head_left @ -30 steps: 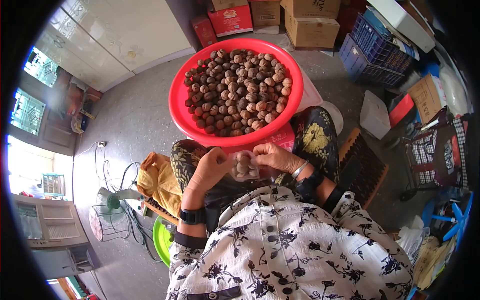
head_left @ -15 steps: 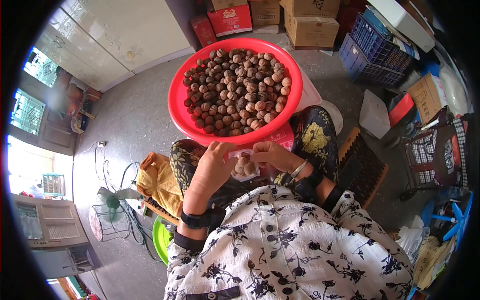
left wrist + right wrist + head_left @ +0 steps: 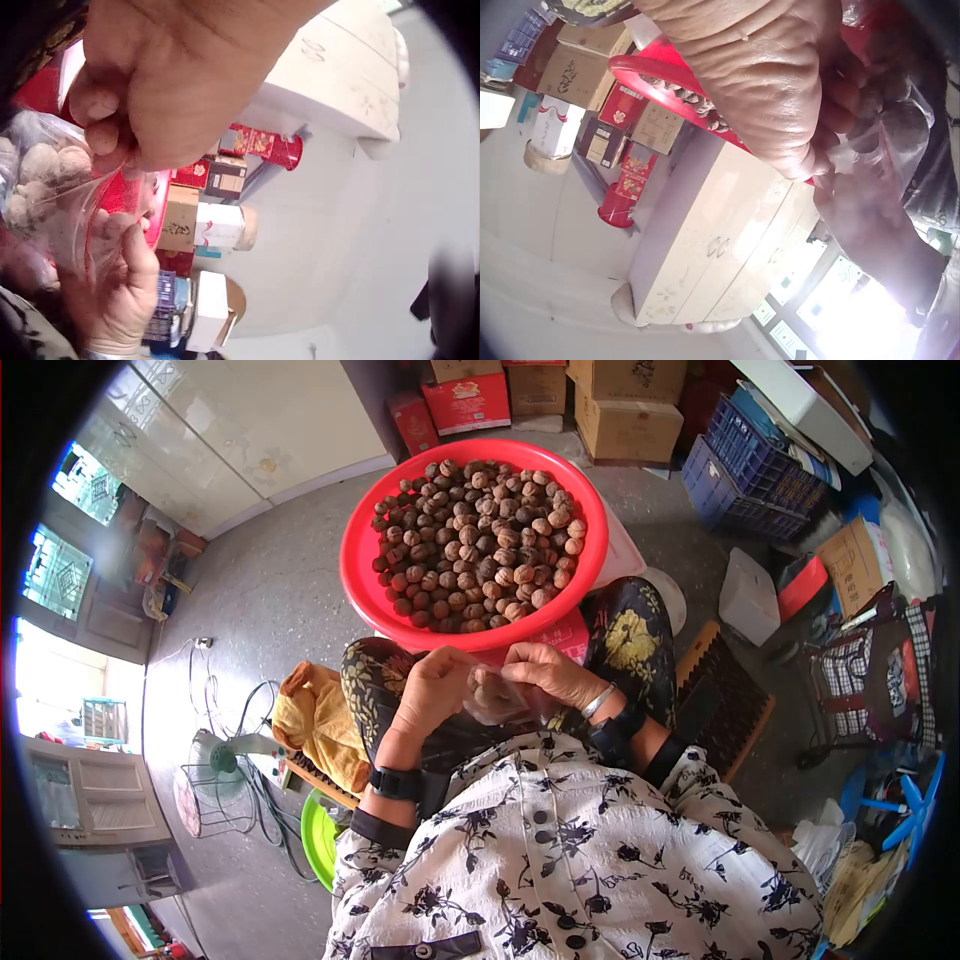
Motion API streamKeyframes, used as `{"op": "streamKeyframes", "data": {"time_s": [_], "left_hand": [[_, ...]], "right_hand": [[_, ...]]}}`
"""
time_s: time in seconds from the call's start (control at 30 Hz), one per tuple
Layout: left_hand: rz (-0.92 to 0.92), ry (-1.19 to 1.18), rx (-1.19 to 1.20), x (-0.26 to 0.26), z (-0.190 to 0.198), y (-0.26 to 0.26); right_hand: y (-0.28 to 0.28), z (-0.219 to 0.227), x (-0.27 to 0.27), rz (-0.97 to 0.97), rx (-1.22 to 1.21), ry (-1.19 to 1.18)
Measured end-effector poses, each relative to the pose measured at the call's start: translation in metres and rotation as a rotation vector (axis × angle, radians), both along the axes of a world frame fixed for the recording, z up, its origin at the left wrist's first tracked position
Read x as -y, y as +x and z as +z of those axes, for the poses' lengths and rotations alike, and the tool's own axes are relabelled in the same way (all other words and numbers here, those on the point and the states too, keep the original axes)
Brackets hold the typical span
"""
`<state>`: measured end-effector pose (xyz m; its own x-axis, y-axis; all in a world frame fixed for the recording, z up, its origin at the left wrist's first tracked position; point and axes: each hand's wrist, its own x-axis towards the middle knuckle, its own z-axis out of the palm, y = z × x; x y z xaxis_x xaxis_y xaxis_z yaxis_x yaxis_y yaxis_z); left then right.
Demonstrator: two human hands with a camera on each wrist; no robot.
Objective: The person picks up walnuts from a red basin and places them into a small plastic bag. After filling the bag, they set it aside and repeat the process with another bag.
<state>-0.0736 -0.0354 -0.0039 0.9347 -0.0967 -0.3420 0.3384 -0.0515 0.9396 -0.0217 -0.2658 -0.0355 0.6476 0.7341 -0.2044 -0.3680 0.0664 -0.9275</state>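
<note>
A clear plastic bag [image 3: 493,705] with a red strip along its mouth hangs between both hands over the lap. Several walnuts [image 3: 45,165] fill its lower part in the left wrist view. My left hand [image 3: 436,688] pinches one end of the bag's mouth between thumb and fingers. At the opposite end, my right hand [image 3: 556,674] grips the edge with thumb and curled fingers. Just beyond the hands stands a wide red basin [image 3: 350,575], spread with loose walnuts [image 3: 470,540].
The basin rests on a red box [image 3: 560,637] in front of the knees. A yellow cloth [image 3: 322,725] lies by the left leg, with a green basin [image 3: 318,840] behind it. Cardboard boxes [image 3: 630,425] and blue crates [image 3: 745,480] stand farther back. A fan [image 3: 222,762] is at left.
Half a second ago my left hand was lifted with its fingers spread off the bag's mouth; now it pinches the mouth again. My right hand stays at its end, and the bag's mouth is drawn sideways.
</note>
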Motion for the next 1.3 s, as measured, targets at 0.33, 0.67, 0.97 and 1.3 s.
{"op": "streamKeyframes", "data": {"time_s": [0.33,0.67,0.97,1.3], "left_hand": [[0.248,-0.263,-0.03,-0.001,-0.003,-0.005],[0.245,-0.277,-0.092,-0.011,0.013,-0.012],[0.272,-0.496,-0.123,-0.023,-0.004,-0.02],[0.161,0.307,0.11,-0.012,0.002,-0.015]], "right_hand": [[0.002,0.006,0.006,0.058,0.237,-0.099],[0.002,-0.017,0.0,-0.153,0.362,-0.071],[-0.004,0.001,-0.005,-0.173,0.084,0.057],[-0.006,-0.01,-0.009,-0.168,0.145,-0.046]]}}
